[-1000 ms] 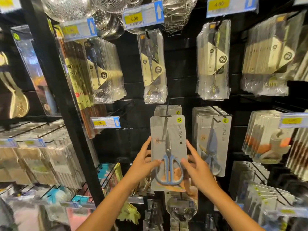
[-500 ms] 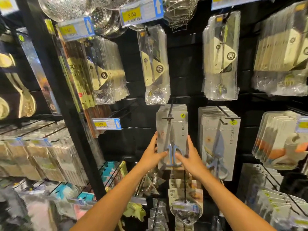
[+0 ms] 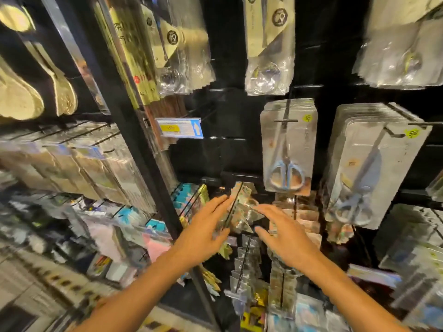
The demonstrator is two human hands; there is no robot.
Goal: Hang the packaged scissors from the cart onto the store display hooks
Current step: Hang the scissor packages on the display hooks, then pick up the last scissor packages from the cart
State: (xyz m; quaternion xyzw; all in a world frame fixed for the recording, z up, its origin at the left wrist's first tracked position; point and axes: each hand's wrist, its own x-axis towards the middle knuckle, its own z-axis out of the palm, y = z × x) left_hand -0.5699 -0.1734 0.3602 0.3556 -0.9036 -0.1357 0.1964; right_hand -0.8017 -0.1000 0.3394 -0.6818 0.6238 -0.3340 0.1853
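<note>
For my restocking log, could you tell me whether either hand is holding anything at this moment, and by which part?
Nothing is held. The left hand and right hand are open below the scissors pack, which hangs on its hook.

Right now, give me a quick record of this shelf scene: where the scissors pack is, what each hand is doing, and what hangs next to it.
scissors pack: blue-handled scissors in clear card pack, hanging on black display hook
left hand: left hand, fingers straight, empty, below the pack
right hand: right hand, fingers spread, empty
neighbour: stack of matching scissors packs to the right
image: blurred
</note>
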